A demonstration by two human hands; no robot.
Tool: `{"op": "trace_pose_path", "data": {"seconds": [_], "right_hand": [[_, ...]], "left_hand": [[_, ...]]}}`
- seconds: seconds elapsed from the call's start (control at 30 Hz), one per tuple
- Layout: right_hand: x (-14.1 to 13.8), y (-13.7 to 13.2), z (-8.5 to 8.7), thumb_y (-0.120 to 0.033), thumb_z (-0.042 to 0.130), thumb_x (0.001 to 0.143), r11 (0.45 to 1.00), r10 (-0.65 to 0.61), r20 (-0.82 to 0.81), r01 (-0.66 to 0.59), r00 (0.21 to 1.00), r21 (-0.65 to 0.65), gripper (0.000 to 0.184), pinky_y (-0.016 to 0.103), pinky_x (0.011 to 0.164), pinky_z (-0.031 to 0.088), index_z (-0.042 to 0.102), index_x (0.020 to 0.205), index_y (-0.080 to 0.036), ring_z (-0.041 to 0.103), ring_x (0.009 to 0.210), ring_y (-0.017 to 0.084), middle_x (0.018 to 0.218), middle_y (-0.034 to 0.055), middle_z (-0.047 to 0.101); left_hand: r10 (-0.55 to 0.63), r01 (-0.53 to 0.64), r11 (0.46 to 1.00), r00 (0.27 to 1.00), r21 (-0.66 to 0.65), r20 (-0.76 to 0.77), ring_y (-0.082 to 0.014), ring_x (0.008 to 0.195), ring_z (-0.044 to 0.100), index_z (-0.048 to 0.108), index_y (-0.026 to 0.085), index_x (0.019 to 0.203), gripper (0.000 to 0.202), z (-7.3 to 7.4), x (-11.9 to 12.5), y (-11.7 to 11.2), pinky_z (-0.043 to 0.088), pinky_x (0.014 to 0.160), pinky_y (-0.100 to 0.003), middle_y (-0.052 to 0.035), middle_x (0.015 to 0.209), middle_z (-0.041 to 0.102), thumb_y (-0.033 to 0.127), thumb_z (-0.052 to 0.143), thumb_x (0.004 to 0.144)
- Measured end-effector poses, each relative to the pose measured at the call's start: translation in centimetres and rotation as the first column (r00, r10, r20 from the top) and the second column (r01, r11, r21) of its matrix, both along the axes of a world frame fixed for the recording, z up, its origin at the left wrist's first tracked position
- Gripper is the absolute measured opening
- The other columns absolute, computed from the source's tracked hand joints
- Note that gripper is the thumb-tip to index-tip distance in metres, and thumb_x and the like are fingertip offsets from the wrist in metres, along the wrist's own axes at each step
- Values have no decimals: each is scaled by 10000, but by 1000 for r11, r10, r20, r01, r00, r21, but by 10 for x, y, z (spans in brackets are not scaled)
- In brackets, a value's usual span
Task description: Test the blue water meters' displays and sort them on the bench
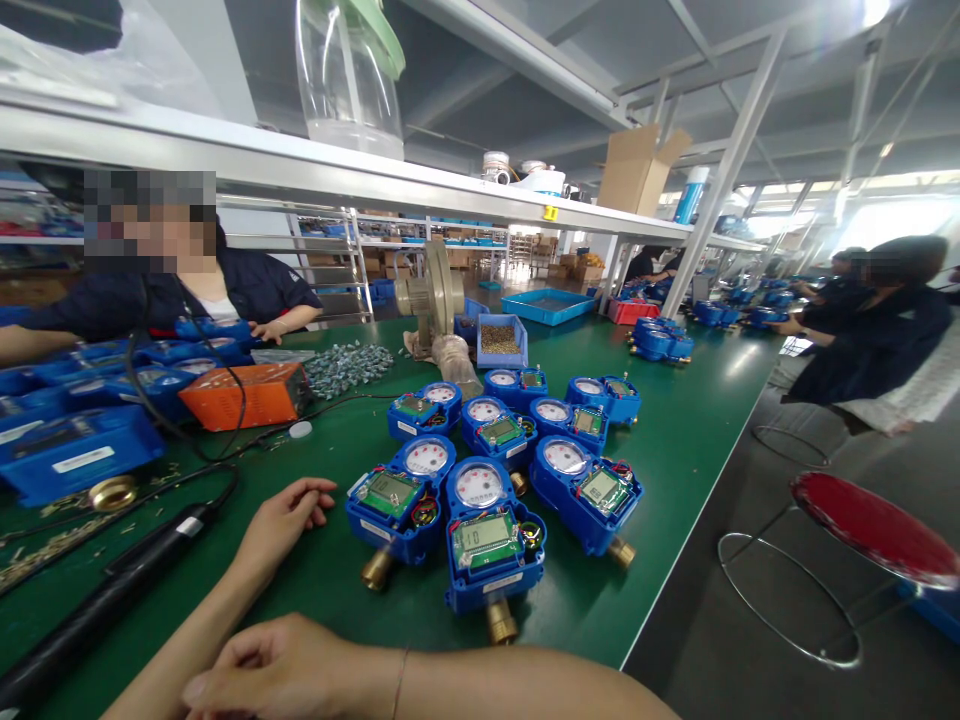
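My left hand [289,515] rests on the green workbench [322,585], its fingers loosely bent and apart, holding nothing. Just right of it stands a blue water meter [397,495] with an open circuit compartment and a brass pipe end. My right hand [262,665] crosses in front of my body, close to my left forearm; its fingers are curled in and no object shows in them. Nearest to my right forearm is another blue meter [495,540] with a lit display. A third meter [589,490] sits to the right, and several more stand behind.
At left lie a black rod-shaped tool [112,595], an orange box [247,395] with cables, and more blue meters [82,450]. Small grey parts [349,368] are heaped near a beige blower [435,300]. A co-worker [217,270] sits opposite. A red stool [874,525] stands right of the bench.
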State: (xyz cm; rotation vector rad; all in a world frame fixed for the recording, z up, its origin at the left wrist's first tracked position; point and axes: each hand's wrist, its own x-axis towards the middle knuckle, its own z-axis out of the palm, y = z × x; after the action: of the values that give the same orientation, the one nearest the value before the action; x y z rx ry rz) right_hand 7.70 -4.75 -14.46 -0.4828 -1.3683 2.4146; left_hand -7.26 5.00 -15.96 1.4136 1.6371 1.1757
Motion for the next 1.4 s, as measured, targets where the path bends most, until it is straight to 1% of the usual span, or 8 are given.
{"op": "trace_pose_path", "data": {"seconds": [0.27,0.43,0.6,0.77,0.93,1.13,1.27,1.4], "right_hand": [[-2,-1,-6,-638,782,437,999,-34,30,33,999,32,556,243,572,444,573,606,-150,629,682,182,689,58,652],[-4,0,-9,-663,777,404,999,-29,29,28,999,35,586,246,568,441,560,591,-152,624,667,181,671,53,644],[-3,-1,-6,-675,773,399,999,-24,5,24,1000,22,596,251,575,445,558,591,-153,615,636,173,650,43,633],[1,-2,1,-663,780,396,999,-45,39,44,998,32,589,241,575,443,575,599,-148,603,623,157,645,38,628],[2,-2,3,-652,778,425,999,-30,35,29,999,27,576,226,580,438,571,589,-140,599,628,142,661,39,632],[1,-2,0,-649,776,444,998,-33,40,31,999,53,563,245,593,448,575,606,-149,603,636,157,651,34,626],[0,-2,-4,-656,774,437,997,-42,36,39,998,65,575,232,592,433,571,610,-146,585,614,138,625,19,600],[0,-2,-8,-652,760,485,994,-23,47,18,999,106,555,230,608,437,579,629,-148,591,648,139,658,18,610]], "left_hand": [[-6,6,1000,1000,2,-7,-174,678,556,587,189,1056,330,-2,-2,0,437,602,-268,-37,854,640,414,488,836],[-10,10,1000,1000,2,1,-166,679,547,582,193,1056,315,-4,-2,0,427,599,-261,-32,856,635,407,486,844],[-9,9,1000,1000,3,7,-163,681,544,582,195,1058,321,-3,-2,0,425,607,-261,-29,854,633,415,486,845],[-10,10,1000,1000,5,6,-160,674,547,580,197,1063,331,-4,-2,1,425,603,-259,-28,858,635,425,486,843],[-10,10,1000,1000,6,6,-164,665,558,586,188,1061,348,-3,-2,1,430,595,-261,-38,859,642,435,495,833],[-7,6,1000,1000,14,6,-165,658,563,594,185,1052,351,0,1,-1,432,589,-260,-38,848,644,433,502,821],[-6,6,1000,1000,16,10,-164,651,560,594,186,1047,344,1,2,-1,430,579,-257,-33,840,642,424,506,813],[-11,11,1000,1000,10,-11,-164,664,558,586,181,1051,332,0,0,-1,433,591,-259,-37,843,639,408,487,830]]}}
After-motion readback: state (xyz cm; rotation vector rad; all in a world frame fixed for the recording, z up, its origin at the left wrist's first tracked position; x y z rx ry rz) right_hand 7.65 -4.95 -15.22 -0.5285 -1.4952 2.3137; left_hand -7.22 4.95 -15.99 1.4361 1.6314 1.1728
